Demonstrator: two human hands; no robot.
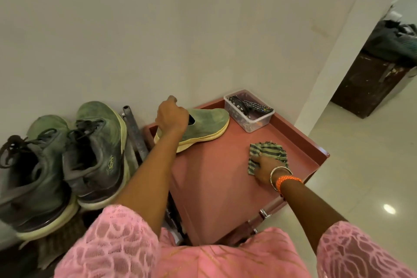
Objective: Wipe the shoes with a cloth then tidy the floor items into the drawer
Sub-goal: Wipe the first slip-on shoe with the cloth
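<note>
Left hand (172,118) grips heel of green slip-on shoe (203,126). Right hand (267,168) pinches striped cloth (268,150), well right of shoe.

Left hand (171,117) gripping green shoe (207,123) atop red cabinet (216,178); right hand (267,168) pinching striped cloth (269,150) on cabinet.
</note>
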